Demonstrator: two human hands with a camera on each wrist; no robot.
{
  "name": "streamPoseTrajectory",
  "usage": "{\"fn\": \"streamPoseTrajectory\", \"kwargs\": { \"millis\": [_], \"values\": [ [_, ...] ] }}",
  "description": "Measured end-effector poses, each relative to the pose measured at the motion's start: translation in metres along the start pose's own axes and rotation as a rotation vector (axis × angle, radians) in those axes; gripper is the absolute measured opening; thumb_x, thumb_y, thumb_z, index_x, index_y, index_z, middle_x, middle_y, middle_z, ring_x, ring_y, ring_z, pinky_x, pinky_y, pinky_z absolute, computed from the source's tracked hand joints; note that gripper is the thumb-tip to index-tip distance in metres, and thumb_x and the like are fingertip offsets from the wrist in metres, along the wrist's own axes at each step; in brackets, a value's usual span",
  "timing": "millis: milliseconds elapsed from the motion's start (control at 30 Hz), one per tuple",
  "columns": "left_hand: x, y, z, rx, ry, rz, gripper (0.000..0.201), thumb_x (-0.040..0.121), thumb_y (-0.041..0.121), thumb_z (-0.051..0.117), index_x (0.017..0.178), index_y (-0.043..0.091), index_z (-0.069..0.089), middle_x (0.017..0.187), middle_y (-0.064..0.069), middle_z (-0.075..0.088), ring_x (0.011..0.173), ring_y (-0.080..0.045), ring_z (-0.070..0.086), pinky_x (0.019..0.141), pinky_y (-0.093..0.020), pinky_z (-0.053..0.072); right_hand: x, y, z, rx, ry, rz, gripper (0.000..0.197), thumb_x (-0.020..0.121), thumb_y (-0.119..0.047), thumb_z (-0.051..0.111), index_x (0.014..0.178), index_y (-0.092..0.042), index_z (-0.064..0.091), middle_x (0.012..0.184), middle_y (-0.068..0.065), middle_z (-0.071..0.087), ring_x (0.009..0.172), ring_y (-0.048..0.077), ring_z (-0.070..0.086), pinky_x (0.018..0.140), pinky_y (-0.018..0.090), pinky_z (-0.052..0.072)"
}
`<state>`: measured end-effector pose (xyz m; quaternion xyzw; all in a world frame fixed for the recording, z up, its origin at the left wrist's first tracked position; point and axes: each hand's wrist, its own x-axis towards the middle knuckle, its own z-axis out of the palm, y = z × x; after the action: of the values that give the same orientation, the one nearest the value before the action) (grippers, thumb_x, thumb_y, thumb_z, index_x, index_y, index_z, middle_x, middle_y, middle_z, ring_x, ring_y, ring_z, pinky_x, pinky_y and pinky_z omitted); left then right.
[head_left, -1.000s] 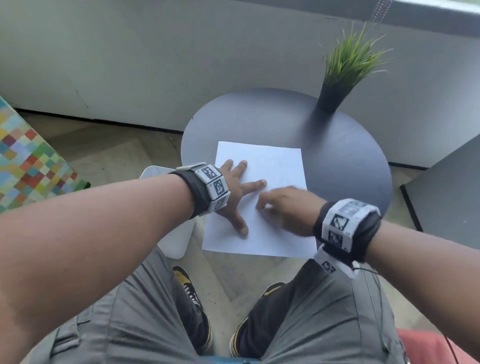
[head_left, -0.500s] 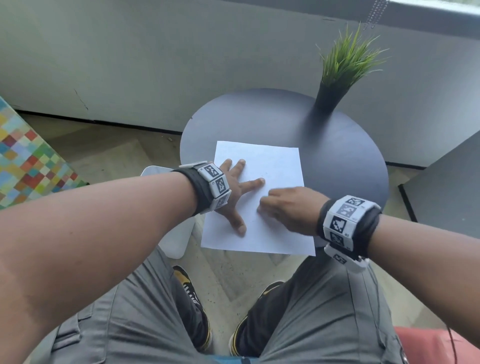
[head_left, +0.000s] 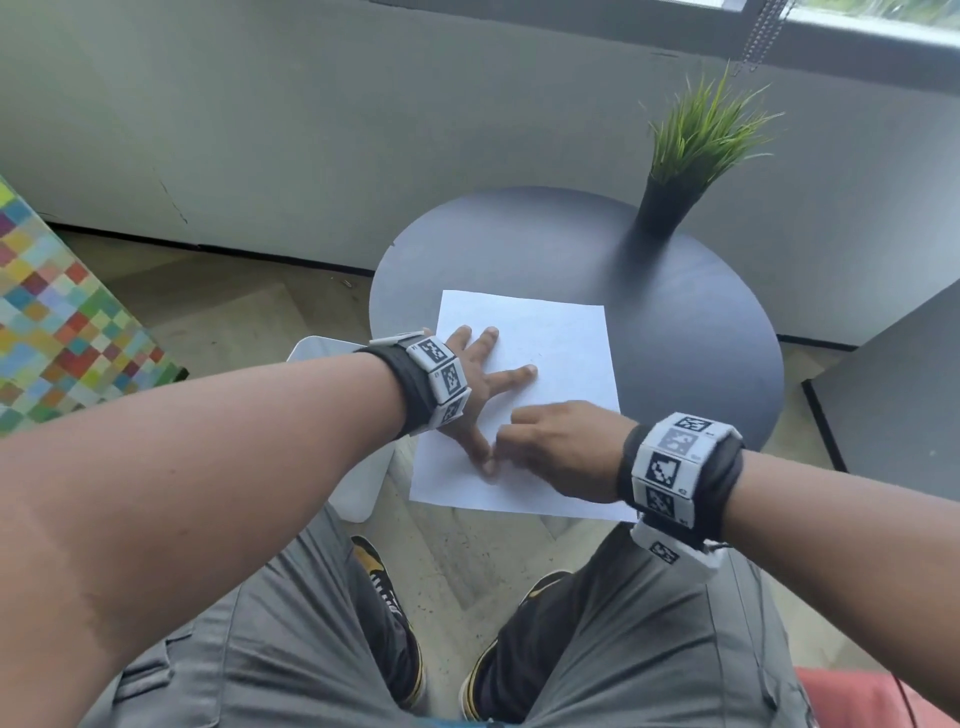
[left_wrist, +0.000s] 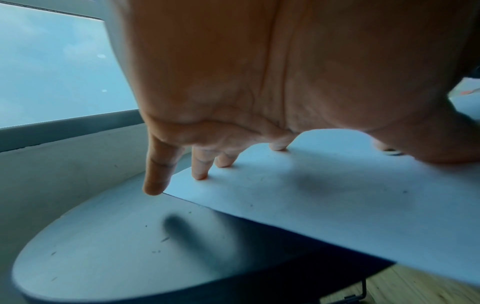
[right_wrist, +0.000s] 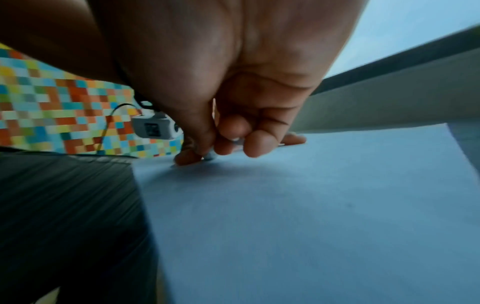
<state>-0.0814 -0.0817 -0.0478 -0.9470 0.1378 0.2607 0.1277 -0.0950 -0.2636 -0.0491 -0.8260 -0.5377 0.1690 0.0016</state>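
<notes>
A white sheet of paper (head_left: 545, 343) lies on a round dark table (head_left: 675, 312), its near end hanging over the table's edge. My left hand (head_left: 485, 379) lies flat on the sheet's left part, fingers spread. In the left wrist view the fingertips (left_wrist: 200, 174) press on the paper (left_wrist: 311, 201) near its far corner. My right hand (head_left: 550, 447) rests on the sheet beside the left thumb, fingers curled. In the right wrist view its thumb and forefinger (right_wrist: 223, 148) seem to pinch a small grey thing (right_wrist: 209, 157) against the paper (right_wrist: 311, 205); what it is stays unclear.
A green grass plant in a black pot (head_left: 670, 208) stands at the table's far right. A white stool (head_left: 358, 467) sits left of the table, a colourful checked block (head_left: 62, 332) further left, a dark grey panel (head_left: 893, 395) at right. My knees are below.
My right hand has slid a little to the left, up against the left thumb. The left hand and the paper have stayed put.
</notes>
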Motion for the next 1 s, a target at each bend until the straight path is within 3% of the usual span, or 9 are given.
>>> {"fn": "streamPoseTrajectory", "kwargs": {
  "millis": [67,167,300,367,467,633,767,933,1000],
  "values": [
    [0.001,0.001,-0.002,-0.010,-0.009,0.001,0.139,0.037,0.101,0.055,0.143,0.059,-0.025,0.163,-0.012,-0.026,0.150,-0.044,-0.009,0.111,-0.072,0.016,-0.007,0.014,-0.003,-0.039,0.021,0.093,0.024,0.098,-0.028,0.042,0.118,-0.025,0.055,0.098,0.000,0.056,0.087,0.023,0.056,0.073,0.036,0.046],
    [0.000,0.003,-0.005,-0.013,-0.013,0.003,0.138,0.039,0.100,0.059,0.142,0.060,-0.024,0.163,-0.013,-0.024,0.150,-0.046,-0.008,0.109,-0.075,0.017,-0.013,0.033,-0.002,-0.050,0.147,0.304,0.021,0.097,-0.028,0.039,0.113,-0.023,0.051,0.099,0.000,0.058,0.092,0.027,0.060,0.076,0.037,0.048],
    [-0.002,0.009,-0.013,0.012,-0.048,-0.013,0.137,0.042,0.096,0.063,0.141,0.062,-0.025,0.162,-0.015,-0.025,0.149,-0.049,-0.005,0.107,-0.076,0.020,-0.020,0.004,0.006,-0.013,0.025,0.128,0.015,0.096,-0.023,0.041,0.108,-0.020,0.050,0.095,-0.001,0.055,0.085,0.024,0.056,0.076,0.039,0.049],
    [-0.002,0.011,-0.016,0.013,-0.053,-0.014,0.137,0.044,0.094,0.066,0.142,0.062,-0.024,0.162,-0.016,-0.025,0.149,-0.050,-0.004,0.107,-0.076,0.020,-0.020,0.023,-0.002,0.029,0.058,0.231,0.024,0.097,-0.028,0.039,0.117,-0.026,0.052,0.105,-0.002,0.059,0.095,0.022,0.058,0.081,0.036,0.048],
    [-0.001,0.014,-0.018,0.020,-0.052,-0.018,0.138,0.044,0.093,0.068,0.142,0.062,-0.025,0.162,-0.019,-0.023,0.148,-0.052,0.000,0.106,-0.074,0.022,-0.015,0.058,-0.005,-0.034,0.174,0.403,0.024,0.098,-0.034,0.036,0.113,-0.025,0.053,0.105,0.002,0.061,0.097,0.028,0.059,0.077,0.036,0.047],
    [0.001,0.013,-0.020,0.049,-0.054,-0.015,0.142,0.037,0.096,0.066,0.138,0.063,-0.028,0.162,-0.020,-0.019,0.146,-0.052,0.009,0.102,-0.073,0.028,-0.019,0.043,0.001,-0.029,0.029,0.220,0.007,0.097,-0.029,0.043,0.098,-0.029,0.049,0.088,-0.008,0.049,0.081,0.019,0.052,0.068,0.032,0.043],
    [0.005,0.014,-0.020,0.056,-0.050,-0.011,0.142,0.032,0.098,0.063,0.134,0.065,-0.030,0.162,-0.018,-0.018,0.144,-0.052,0.013,0.100,-0.072,0.031,-0.015,0.082,-0.008,-0.058,0.143,0.439,0.017,0.095,-0.026,0.045,0.109,-0.030,0.053,0.103,-0.004,0.058,0.098,0.024,0.058,0.076,0.034,0.046],
    [0.002,0.015,-0.021,0.058,-0.054,-0.010,0.143,0.038,0.095,0.067,0.140,0.062,-0.027,0.162,-0.021,-0.018,0.145,-0.053,0.010,0.103,-0.072,0.029,-0.018,0.040,0.001,-0.021,0.031,0.126,0.018,0.099,-0.028,0.041,0.112,-0.026,0.053,0.097,-0.007,0.052,0.085,0.015,0.047,0.071,0.025,0.033],
    [0.002,0.016,-0.022,0.057,-0.054,-0.006,0.142,0.039,0.094,0.067,0.140,0.062,-0.027,0.162,-0.022,-0.017,0.144,-0.053,0.012,0.103,-0.070,0.031,-0.023,0.060,-0.003,-0.017,0.081,0.206,0.023,0.099,-0.032,0.041,0.116,-0.031,0.055,0.106,-0.008,0.057,0.096,0.016,0.055,0.076,0.026,0.038]
  ]
}}
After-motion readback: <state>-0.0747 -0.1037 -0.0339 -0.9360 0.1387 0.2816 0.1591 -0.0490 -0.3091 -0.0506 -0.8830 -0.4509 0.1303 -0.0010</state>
